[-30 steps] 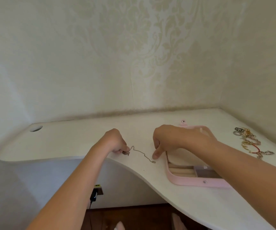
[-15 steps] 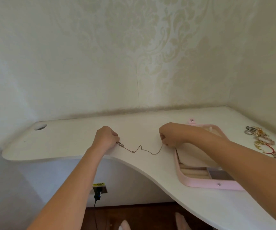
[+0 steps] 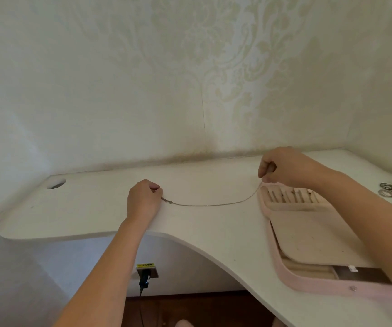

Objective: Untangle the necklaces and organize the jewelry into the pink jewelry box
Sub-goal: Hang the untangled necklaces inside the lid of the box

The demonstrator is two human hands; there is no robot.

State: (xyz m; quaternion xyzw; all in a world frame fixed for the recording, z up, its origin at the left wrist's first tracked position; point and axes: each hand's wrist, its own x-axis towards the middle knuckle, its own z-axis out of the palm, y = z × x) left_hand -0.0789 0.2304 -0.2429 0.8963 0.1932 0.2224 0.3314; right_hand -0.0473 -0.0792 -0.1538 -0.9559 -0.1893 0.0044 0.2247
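Now pinched at both ends by left hand and right hand: thin silver chain necklace, mid-frame, beside pink jewelry box. Likely light, floppy, easy to snap; best held by ends.

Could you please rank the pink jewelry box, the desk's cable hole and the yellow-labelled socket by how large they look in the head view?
1. pink jewelry box, clearly the largest.
2-3. cable hole and socket look about alike, so I would not rank them.
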